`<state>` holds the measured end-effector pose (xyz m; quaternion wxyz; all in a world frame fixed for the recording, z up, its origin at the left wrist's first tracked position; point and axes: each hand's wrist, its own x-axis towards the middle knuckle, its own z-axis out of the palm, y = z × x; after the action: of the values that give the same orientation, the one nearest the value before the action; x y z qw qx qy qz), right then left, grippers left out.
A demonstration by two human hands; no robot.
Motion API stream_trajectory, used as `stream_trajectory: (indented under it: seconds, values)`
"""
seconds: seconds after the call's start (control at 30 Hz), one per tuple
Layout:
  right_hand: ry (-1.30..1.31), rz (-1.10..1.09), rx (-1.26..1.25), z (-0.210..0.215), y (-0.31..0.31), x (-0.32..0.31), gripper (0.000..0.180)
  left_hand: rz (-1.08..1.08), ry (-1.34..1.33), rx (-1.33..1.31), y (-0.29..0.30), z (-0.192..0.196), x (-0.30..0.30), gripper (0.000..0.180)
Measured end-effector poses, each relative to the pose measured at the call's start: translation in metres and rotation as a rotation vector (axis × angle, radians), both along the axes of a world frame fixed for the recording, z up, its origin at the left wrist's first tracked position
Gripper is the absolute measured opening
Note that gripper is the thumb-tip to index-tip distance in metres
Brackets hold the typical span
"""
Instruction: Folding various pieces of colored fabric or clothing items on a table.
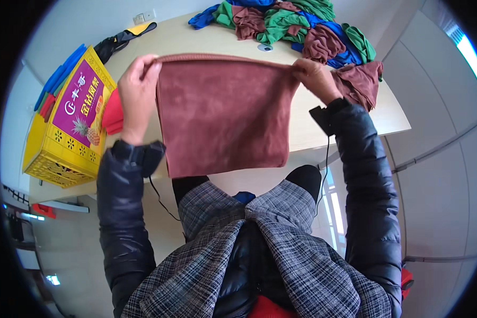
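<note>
A person's left hand (pixel 137 95) and right hand (pixel 315 78) each pinch a top corner of a reddish-brown cloth (pixel 222 116), fingers closed on its hem, holding it stretched and hanging above the desk's (pixel 350 132) near edge. A pile of coloured cloths (pixel 291 24) lies at the far edge; a yellow crate (pixel 63 143) sits at the left edge.
</note>
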<state>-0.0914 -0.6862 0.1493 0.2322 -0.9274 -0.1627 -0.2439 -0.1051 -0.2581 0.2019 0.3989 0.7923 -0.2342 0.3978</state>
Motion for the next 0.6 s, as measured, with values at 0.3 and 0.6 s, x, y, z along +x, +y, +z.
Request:
stream_trajectory:
  seconds: [0.3,0.6]
  values:
    - [-0.661,-0.088,-0.173,0.147,0.028,-0.021,0.011,-0.152,-0.100,-0.129,0.033,0.078,0.077,0.016]
    - [-0.276,0.038,-0.178,-0.051,0.030,-0.072,0.008,-0.081,0.114,0.246,0.055,-0.107,-0.018,0.013]
